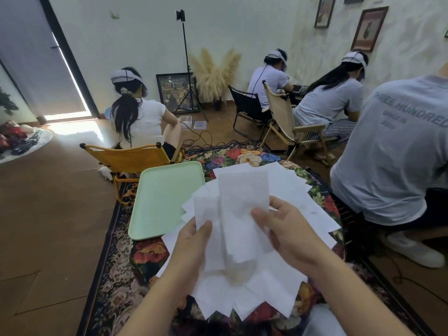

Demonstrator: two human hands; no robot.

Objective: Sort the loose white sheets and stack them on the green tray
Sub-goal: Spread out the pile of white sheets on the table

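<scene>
Both hands were up over the floral-patterned cloth-covered table [150, 253], working the same small bunch of paper. The left hand [191, 241] pinched the lower left edge of a few thin white rectangular sheets [242, 214], thumb on top and the other fingers hidden behind. The right hand [288, 229] held the right edge of the same sheets, thumb pressed on the face and fingers curled behind. These held sheets stood nearly upright and overlapped one another unevenly, so they looked only partly squared.

Beneath the hands lay the fanned heap of loose white paper sheets [303, 197], spread across the table from about 1 o'clock round to 6 o'clock of the hands, corners sticking out at many angles. The pale green rectangular plastic tray [160, 197] sat at about 10 o'clock from the hands, just beside the heap, its near right corner tucked under the paper edges, and it carried no sheets yet.

The sheets appeared very light, soft and slightly translucent, perhaps more like tissue than card; they would likely bend, crease or slide against one another. Holding them at opposite long edges and tapping a short edge on the table would probably square them best. A loose grip could let single sheets slip out.
</scene>
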